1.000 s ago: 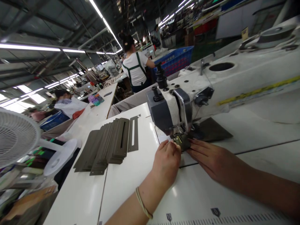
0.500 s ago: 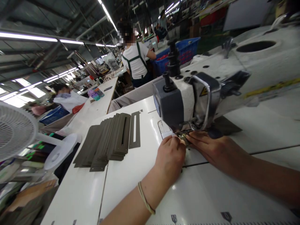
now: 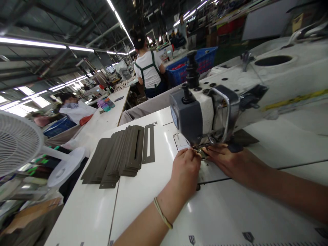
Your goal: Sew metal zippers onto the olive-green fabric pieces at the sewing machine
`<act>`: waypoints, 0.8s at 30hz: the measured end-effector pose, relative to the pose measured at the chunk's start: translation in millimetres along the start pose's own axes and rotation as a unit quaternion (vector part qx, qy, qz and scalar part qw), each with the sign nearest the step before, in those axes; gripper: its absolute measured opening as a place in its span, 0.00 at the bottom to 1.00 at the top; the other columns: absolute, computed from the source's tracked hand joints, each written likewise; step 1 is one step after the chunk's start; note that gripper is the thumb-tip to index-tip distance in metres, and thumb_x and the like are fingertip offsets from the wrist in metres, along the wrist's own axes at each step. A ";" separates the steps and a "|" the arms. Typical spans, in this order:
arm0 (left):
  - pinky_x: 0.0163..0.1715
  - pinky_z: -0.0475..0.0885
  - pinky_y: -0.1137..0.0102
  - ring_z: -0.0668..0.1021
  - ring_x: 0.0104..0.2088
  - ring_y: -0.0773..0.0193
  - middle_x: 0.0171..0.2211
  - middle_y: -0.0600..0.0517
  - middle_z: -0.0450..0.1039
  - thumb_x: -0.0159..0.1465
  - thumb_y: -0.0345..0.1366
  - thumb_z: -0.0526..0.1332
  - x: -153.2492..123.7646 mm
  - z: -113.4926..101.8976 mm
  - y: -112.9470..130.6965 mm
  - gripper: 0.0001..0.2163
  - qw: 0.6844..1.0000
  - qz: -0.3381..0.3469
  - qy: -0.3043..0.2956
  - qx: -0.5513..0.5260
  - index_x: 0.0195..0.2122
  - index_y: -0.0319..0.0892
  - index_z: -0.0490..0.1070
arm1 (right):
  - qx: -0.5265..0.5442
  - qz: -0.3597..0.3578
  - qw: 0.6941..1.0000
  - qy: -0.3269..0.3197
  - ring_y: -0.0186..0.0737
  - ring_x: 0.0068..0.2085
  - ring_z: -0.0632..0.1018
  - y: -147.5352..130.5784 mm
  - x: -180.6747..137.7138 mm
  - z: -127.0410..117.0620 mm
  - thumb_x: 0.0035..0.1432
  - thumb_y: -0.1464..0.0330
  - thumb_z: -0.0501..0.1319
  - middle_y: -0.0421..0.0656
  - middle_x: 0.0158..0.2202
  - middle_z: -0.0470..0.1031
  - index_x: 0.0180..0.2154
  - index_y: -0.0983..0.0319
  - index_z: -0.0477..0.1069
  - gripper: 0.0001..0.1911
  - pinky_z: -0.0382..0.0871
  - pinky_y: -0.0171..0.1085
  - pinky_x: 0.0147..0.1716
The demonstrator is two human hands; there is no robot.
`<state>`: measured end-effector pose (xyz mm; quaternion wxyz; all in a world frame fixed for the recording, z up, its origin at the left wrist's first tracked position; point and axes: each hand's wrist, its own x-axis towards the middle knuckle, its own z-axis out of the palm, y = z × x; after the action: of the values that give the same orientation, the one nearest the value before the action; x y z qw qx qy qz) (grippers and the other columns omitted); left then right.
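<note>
The small olive piece (image 3: 202, 152) lies under the sewing machine head (image 3: 202, 116), between both hands. The left hand (image 3: 186, 171) pinches its near-left edge, fingers together. The right hand (image 3: 225, 159) presses flat on its right side, fingers extended.

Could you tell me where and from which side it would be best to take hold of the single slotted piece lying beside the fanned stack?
Probably the near short end of the slotted piece. It lies flat on the table, apart from the fanned stack on its left, with bare table in front. Come from the person's side, low, slipping fingers under that end; the long slot leaves the side rails thin and likely floppy.
</note>
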<state>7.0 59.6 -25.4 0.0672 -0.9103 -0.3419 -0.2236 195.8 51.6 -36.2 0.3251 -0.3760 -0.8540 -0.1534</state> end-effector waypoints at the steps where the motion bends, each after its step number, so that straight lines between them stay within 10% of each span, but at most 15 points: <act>1: 0.43 0.76 0.64 0.77 0.35 0.60 0.33 0.47 0.74 0.65 0.26 0.56 -0.2 -0.4 -0.3 0.05 1.000 0.000 -0.004 -0.004 0.35 0.36 0.72 | -0.005 -0.003 1.000 0.003 0.42 0.33 0.80 -0.2 0.3 0.1 0.63 0.76 0.50 0.49 0.34 0.79 0.37 0.64 0.73 0.13 0.75 0.36 0.29; 24: 0.45 0.74 0.64 0.78 0.39 0.62 0.37 0.48 0.76 0.64 0.27 0.60 -2.9 -0.1 0.7 0.03 0.998 -0.055 -0.011 -0.006 0.35 0.39 0.73 | -0.119 0.056 0.991 -0.014 0.48 0.32 0.76 29.2 -18.0 -19.7 0.63 0.68 0.50 0.52 0.31 0.74 0.30 0.65 0.71 0.14 0.72 0.44 0.29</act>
<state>5.5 57.4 -26.6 0.0460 -0.8927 -0.3912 -0.2190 235.3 51.4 -33.1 0.2736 -0.4619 -0.8117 -0.2302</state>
